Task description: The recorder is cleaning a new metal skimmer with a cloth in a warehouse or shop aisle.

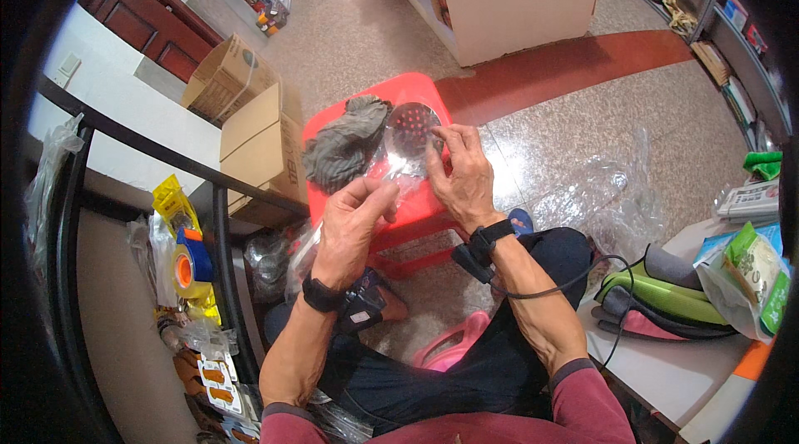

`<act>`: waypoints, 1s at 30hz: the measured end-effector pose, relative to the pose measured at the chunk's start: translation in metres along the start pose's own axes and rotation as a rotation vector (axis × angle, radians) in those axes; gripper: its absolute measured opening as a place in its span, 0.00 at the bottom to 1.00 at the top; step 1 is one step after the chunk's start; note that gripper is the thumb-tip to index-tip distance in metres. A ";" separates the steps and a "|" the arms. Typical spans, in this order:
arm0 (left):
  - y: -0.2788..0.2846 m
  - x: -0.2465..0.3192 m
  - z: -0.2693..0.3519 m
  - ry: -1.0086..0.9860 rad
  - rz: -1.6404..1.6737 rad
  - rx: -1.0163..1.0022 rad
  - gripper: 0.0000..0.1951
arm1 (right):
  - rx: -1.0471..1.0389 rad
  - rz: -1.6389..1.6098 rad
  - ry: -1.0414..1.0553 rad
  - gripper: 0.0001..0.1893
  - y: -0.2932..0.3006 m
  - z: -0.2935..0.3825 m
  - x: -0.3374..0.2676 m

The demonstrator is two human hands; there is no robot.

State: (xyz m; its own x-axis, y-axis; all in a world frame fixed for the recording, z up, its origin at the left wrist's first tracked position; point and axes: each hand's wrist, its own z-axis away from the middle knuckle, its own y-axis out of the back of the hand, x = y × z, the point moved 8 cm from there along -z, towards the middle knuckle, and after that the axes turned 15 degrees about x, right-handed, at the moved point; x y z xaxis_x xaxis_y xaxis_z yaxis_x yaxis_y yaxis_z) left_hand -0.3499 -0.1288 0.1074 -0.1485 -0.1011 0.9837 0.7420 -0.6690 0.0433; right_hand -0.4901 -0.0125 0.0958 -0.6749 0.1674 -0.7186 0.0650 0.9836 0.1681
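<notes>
A round perforated metal skimmer head [413,122] lies on a red plastic stool [409,85], with the red showing through its holes. Clear plastic film [406,179] covers or adjoins it. My left hand [357,219], thumb pressed to the curled fingers, pinches the near end of this film. At the skimmer's right rim is my right hand [463,172], thumb and fingers curved close together. Whether they grip the rim, the film or nothing is unclear. A crumpled grey cloth [346,144] lies on the stool, left of the skimmer.
Cardboard boxes [253,138] stand beyond the stool at left. A black-framed rack [221,244] holds a tape dispenser [192,266] and packaged goods. Loose clear plastic [599,194] lies on the floor at right. A cable [562,291] runs from my right wrist past a white table [661,369].
</notes>
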 end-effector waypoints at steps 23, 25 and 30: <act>-0.055 0.024 -0.066 0.142 0.422 -0.164 0.12 | -0.006 0.022 0.005 0.11 -0.004 0.009 0.005; -0.063 0.027 -0.066 0.120 0.402 -0.210 0.13 | -0.022 0.023 -0.013 0.13 -0.003 0.011 0.004; -0.080 0.015 -0.067 0.187 0.322 -0.315 0.14 | -0.071 0.072 0.034 0.22 -0.004 0.016 0.005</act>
State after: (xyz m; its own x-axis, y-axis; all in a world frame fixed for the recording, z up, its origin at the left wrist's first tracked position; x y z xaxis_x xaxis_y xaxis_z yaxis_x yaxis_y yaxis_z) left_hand -0.4549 -0.1263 0.1070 -0.0802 -0.4503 0.8893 0.5398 -0.7696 -0.3410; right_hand -0.4818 -0.0144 0.0810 -0.6947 0.2337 -0.6803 0.0625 0.9618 0.2666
